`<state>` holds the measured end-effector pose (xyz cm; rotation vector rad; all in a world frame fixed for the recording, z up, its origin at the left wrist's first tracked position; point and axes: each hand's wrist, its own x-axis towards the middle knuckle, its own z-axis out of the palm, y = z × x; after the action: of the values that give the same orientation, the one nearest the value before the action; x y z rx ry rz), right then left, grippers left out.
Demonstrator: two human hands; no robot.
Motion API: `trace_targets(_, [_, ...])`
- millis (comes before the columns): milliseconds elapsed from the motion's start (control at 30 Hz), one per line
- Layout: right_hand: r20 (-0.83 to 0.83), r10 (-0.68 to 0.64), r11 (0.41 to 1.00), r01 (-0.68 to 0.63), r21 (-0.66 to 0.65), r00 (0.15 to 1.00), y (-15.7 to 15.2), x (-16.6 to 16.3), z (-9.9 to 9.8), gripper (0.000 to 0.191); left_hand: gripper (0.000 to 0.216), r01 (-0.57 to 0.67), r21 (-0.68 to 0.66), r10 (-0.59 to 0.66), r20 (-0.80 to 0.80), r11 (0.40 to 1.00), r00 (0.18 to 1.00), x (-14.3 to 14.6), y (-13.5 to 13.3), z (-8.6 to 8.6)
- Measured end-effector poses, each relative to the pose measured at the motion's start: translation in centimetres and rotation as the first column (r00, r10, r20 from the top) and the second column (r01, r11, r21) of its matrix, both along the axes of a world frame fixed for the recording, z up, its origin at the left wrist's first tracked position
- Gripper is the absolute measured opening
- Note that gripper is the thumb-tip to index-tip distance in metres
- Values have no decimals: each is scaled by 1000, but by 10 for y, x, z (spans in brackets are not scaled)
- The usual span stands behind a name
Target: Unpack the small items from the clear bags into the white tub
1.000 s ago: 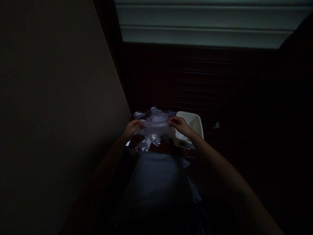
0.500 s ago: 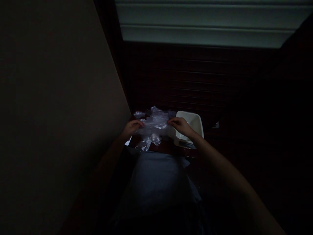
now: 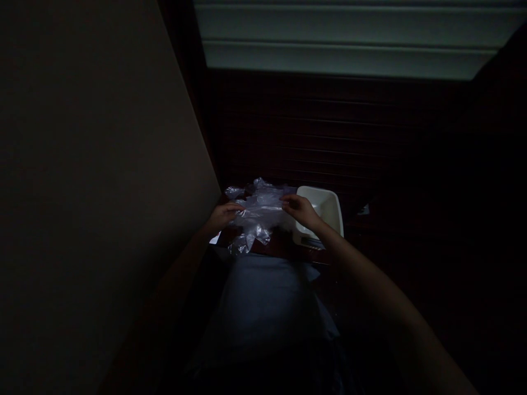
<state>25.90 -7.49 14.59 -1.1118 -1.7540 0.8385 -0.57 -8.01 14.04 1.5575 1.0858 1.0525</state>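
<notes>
- Plastic (image 3: 263, 213): a crumpled, clear, layered heap on the left half of the bench (image 3: 284, 248), near the left edge; some loose parts reach toward the front edge.
- Tub (image 3: 328, 206): white, right of the plastic, by the bench's right end.
- Step in hand, as judged: handling the top layer of plastic between both hands. Advised: take one layer only at matching points, keep even, light tension, and keep loose folds clear of the fingers. Thin film is likely to cling and crease.
- Left hand (image 3: 224, 215): fingers extended over the plastic's left end, apparently touching; whether the grip pinches cannot be told in this light.
- Right hand (image 3: 300, 210): thumb and fingers curled toward each other at the plastic's right end, beside the tub; grip looks narrow, but contact or pinch cannot be confirmed.
</notes>
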Motion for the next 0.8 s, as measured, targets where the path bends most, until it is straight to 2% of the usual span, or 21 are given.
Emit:
trace_targets(100, [-19, 33, 999, -33, 11, 999, 0, -3, -1, 27, 13, -15, -44, 15, -3, 999, 1000, 3, 0, -3])
trace_targets(167, [-19, 66, 998, -66, 2, 998, 0, -6, 0, 26, 24, -47, -47, 46, -26, 998, 999, 10, 1, -8])
trace_targets(233, [-25, 110, 994, -111, -10, 994, 0, -10, 2, 27, 41, -38, 38, 41, -73, 999, 996, 18, 1, -13])
trace_targets(300, [-40, 164, 986, -165, -10, 986, -1, -14, 3, 29, 53, 27, 110, -10, -149, 994, 989, 28, 0, -16])
trace_targets(367, [-49, 207, 978, -207, 2, 977, -2, -17, 5, 30, 52, 74, 130, -46, -207, 989, 977, 38, -1, -17])
trace_targets(433, [-40, 227, 974, -226, 18, 973, -4, -20, 8, 30, 37, 103, 130, -68, -251, 986, 966, 45, -1, -16])
trace_targets(500, [-15, 207, 978, -206, 34, 978, -4, -21, 9, 29, 23, 134, 122, -96, -277, 983, 956, 49, -2, -15])
trace_targets(600, [20, 113, 989, -115, 92, 993, -3, -20, 8, 34, 21, 138, 60, -121, -230, 989, 966, 51, -3, -14])
trace_targets(733, [28, -42, 989, 38, 140, 999, -1, -15, 2, 49, 25, 22, -96, -28, -57, 995, 998, 47, -3, -16])
trace_targets(800, [42, -97, 981, 88, 170, 994, -2, -13, 1, 49, 28, -31, -157, 34, 14, 987, 999, 43, -2, -17])
